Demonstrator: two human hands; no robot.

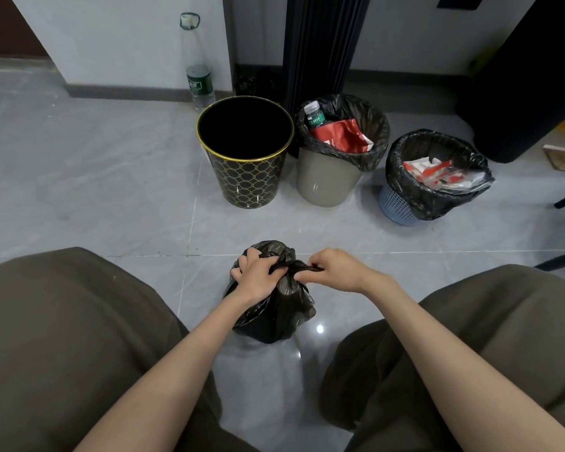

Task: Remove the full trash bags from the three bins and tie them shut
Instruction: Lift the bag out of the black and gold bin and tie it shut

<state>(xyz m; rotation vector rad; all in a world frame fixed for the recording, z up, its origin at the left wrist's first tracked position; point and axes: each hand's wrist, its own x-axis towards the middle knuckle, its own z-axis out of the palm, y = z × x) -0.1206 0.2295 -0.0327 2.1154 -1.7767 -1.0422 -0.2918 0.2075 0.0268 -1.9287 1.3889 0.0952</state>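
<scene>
While the first black bag (274,321) sits on the grey tiled floor (111,190) between the person's knees, tying is the step in hand. Left hand (252,275) is curled tight round the gathered neck, fingers dug into the plastic at the top of the bag. Right hand (335,267) pinches a twisted tail of the same plastic between thumb and fingertips, drawn out sideways to the right of the neck. Cannot tell whether a knot has been crossed yet; the fold is hidden under the left fingers. Judged next move: loop the tail round and through, then pull it snug against the left hand's hold, gently, since thin film may tear. Bins: three, in a row ahead, near the wall. Black-and-gold bin (245,171), leftmost, has no liner and is dark inside, with nothing seen in it. Grey bin (327,181), middle, holds the grey bin's liner (369,125), with one small bottle (313,114) and one red packet (340,137) in it. Blue lattice bin (395,207), rightmost, holds the blue bin's liner (415,190), heaped with red-and-white wrappers (437,172), too jumbled to count. Bags: three in all, one out and two to lift. Task judged about a third along at best. One tall clear bottle (198,76) stands against the wall behind the unlined bin.
</scene>
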